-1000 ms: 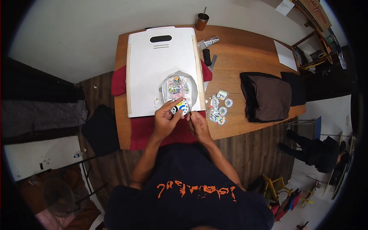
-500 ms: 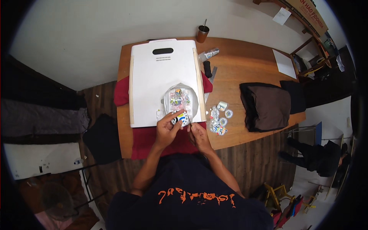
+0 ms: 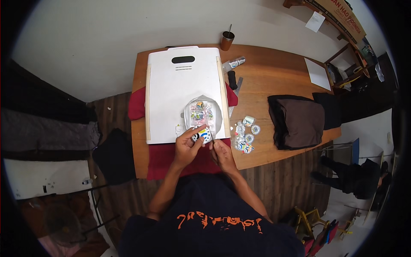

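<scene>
My left hand (image 3: 186, 147) is closed on a flat round sticker-like piece (image 3: 202, 135), white with blue, yellow and black patterns. Close to its right edge, my right hand (image 3: 223, 155) is closed on a thin, dark, pointed tool (image 3: 212, 134); its kind cannot be made out, as the fingers cover most of it. Just beyond both hands, a round whitish bowl (image 3: 219, 115) holds small colourful printed pieces (image 3: 200, 112). The bowl sits on a white board (image 3: 165, 98) with a slot-shaped handle hole, and red cloth (image 3: 167, 160) shows under the board.
Right of the board on the wooden table (image 3: 265, 64) lie several round cut pieces and scraps (image 3: 245, 139), a black roll (image 3: 232, 80), a metal ruler (image 3: 238, 85) and folded dark clothes (image 3: 295, 120). A brown cup (image 3: 227, 40) stands at the back. Another person (image 3: 359, 175) is far right.
The whole view has shifted slightly, with the table sitting a little lower. Both hands keep nearly the same pose, the round piece and tool still in them.
</scene>
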{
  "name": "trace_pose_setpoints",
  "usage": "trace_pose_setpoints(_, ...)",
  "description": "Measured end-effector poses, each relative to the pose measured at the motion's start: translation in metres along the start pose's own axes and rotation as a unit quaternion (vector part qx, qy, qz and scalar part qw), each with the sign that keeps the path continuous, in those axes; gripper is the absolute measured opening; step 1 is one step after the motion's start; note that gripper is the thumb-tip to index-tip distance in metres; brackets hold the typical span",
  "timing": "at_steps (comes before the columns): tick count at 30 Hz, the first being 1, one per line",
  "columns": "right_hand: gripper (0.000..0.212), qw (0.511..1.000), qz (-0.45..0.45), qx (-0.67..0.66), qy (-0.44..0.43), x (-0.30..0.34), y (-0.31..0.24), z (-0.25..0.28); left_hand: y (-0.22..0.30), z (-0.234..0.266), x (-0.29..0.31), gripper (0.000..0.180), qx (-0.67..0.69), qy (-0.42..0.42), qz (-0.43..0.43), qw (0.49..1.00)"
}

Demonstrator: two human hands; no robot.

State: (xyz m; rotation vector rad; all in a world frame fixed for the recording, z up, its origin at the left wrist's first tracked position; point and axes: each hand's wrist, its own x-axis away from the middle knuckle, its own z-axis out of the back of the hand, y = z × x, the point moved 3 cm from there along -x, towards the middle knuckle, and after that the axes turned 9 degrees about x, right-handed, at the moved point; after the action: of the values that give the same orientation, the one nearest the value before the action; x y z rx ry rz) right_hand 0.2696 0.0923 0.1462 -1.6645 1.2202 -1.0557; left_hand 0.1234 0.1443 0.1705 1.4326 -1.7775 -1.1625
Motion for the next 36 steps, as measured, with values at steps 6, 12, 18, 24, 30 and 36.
trace_pose_setpoints(6,0.031,1.000,0.017,0.011,-0.002,0.0004,0.0009,0.0007,0.0012,-0.0015,0.0015,0.037,-0.010,0.002,0.014,1.000)
trace_pose_setpoints(12,0.030,1.000,0.022,0.022,0.003,0.0017,0.0007,-0.0007,0.0014,-0.0027,0.0015,0.033,-0.009,0.003,0.008,1.000)
trace_pose_setpoints(18,0.030,0.999,0.030,0.019,0.007,0.0012,-0.0002,-0.0019,0.0019,-0.0031,-0.0001,0.031,-0.028,0.031,-0.012,0.999)
trace_pose_setpoints(24,0.030,1.000,0.026,0.007,0.011,0.0008,-0.0005,-0.0012,-0.0011,-0.0025,-0.0008,0.036,0.002,0.034,0.005,0.999)
trace_pose_setpoints(30,0.030,1.000,0.028,0.011,0.006,0.0012,-0.0016,-0.0010,0.0012,-0.0017,-0.0013,0.037,-0.005,0.014,0.002,1.000)
trace_pose_setpoints(36,0.029,1.000,0.021,0.006,0.002,0.0017,-0.0003,-0.0011,0.0006,-0.0008,-0.0007,0.037,-0.004,0.016,0.006,1.000)
